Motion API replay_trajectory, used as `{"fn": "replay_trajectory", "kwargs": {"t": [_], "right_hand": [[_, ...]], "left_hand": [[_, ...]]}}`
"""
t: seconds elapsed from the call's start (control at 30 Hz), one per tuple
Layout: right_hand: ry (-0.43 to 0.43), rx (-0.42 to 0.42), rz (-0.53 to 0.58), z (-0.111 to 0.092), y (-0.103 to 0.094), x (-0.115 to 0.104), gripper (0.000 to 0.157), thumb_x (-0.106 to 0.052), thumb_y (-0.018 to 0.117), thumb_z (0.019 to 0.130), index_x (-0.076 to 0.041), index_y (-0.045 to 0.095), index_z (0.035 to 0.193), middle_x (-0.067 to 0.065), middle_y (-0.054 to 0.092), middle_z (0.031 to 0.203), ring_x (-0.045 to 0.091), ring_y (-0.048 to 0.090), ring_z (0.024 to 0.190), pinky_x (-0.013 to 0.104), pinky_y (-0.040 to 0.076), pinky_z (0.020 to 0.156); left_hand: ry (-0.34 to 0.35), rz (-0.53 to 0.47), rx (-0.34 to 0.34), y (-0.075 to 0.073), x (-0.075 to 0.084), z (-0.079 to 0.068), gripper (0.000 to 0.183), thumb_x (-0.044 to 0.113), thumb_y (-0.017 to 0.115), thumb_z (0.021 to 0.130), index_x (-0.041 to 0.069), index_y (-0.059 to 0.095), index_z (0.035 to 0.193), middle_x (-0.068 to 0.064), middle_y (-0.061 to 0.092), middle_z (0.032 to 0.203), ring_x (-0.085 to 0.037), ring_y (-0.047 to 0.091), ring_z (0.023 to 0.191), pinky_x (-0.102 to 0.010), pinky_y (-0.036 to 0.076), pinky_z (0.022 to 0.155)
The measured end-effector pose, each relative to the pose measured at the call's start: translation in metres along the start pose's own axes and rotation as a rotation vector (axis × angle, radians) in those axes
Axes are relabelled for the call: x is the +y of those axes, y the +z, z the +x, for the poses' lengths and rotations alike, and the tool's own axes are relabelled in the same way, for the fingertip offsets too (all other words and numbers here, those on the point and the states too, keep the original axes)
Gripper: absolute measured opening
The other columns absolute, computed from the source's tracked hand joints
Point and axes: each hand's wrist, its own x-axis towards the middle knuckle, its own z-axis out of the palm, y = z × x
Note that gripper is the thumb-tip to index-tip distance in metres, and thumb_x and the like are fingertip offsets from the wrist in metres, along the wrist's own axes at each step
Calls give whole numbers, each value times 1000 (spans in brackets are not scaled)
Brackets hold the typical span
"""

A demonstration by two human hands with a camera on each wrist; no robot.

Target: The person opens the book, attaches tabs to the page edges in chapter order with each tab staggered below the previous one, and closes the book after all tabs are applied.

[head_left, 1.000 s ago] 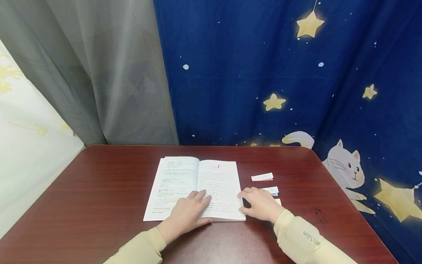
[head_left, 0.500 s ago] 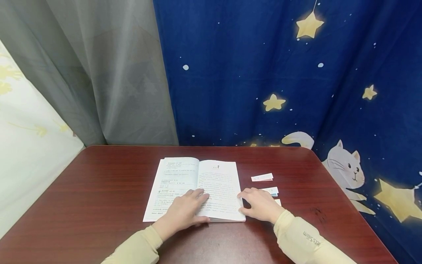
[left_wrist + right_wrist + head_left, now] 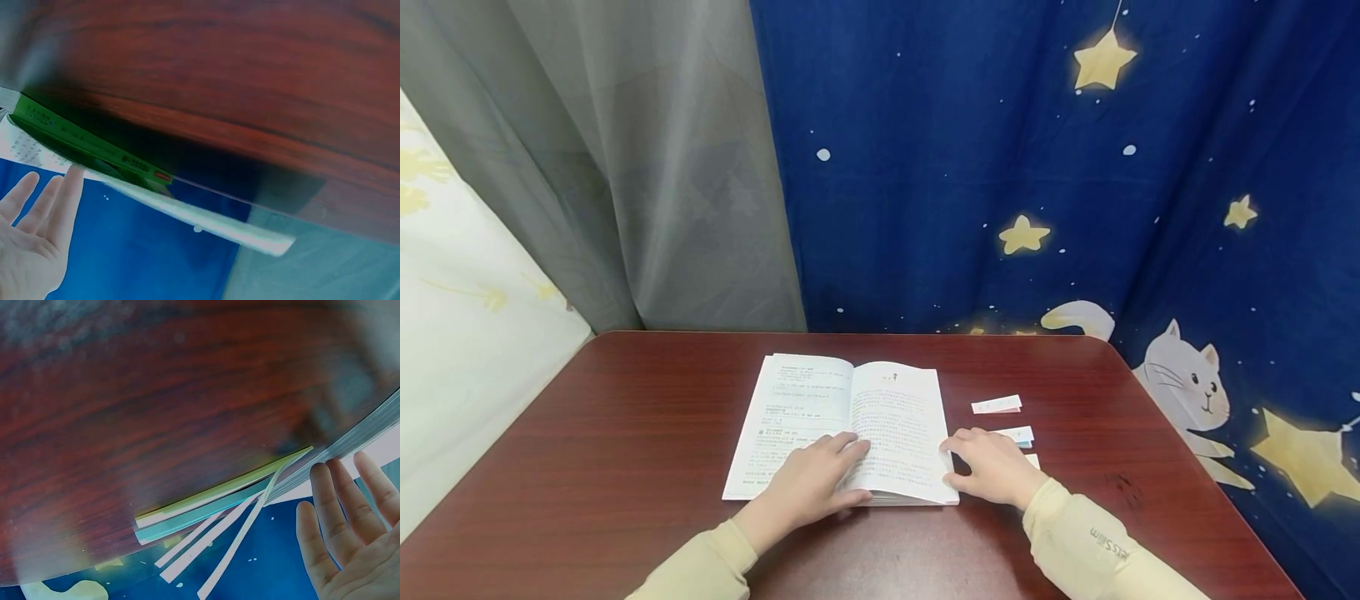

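Note:
An open book [image 3: 898,417] with printed pages lies on the dark red table. My left hand [image 3: 811,477] rests with extended fingers on the lower part of the book, near its spine. At the book's right edge, the fingertips and thumb of my right hand [image 3: 992,468] touch the page border. Beside that hand lie folded paper strips: a pink-lined one [image 3: 997,405], a blue-lined one [image 3: 1018,436] and a third [image 3: 1033,460] partly hidden by the hand. The left wrist view shows the book's green cover [image 3: 94,147]; the right wrist view shows the page block [image 3: 356,440].
The glossy wooden table [image 3: 625,433] stretches out on both sides of the book. Behind it hang a grey curtain [image 3: 692,192] and a blue curtain [image 3: 925,167] with stars and a cat. A white cloth [image 3: 467,333] hangs at the left.
My left hand has slid a little to the left, toward the spine. The right page bulges up slightly more near the spine. My right hand has stayed in place.

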Motion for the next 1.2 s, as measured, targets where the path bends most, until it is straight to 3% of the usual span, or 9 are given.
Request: {"fn": "replay_trajectory", "kwargs": {"t": [0.43,0.77,1.0,1.2], "right_hand": [[-11,7,-5,0,0,0,34,-33,66,72,-13,63,100,-3,57,88,13,54,76,30,45,58],[-3,1,-14,0,0,-1,35,-33,67,72,-12,63,99,-1,58,90,15,55,79,32,46,61],[0,2,-14,0,0,-1,35,-33,67,72,-12,63,100,-1,58,91,15,55,79,32,46,61],[1,1,-11,0,0,-2,35,-32,67,72,-11,63,100,-1,59,91,15,55,79,32,46,61]], "left_hand": [[51,41,134,-4,-5,-11,49,44,59,77,13,57,115,-3,57,104,-19,58,82,-34,46,51],[21,18,184,-7,-6,-14,56,25,59,71,11,49,124,-3,53,114,-18,56,89,-34,45,48],[10,22,248,-13,-12,-13,69,11,55,67,9,37,133,-7,41,130,-19,45,110,-34,47,59],[20,55,296,-12,-20,-14,75,6,53,63,4,32,135,-11,35,134,-23,39,116,-37,44,78]]}}
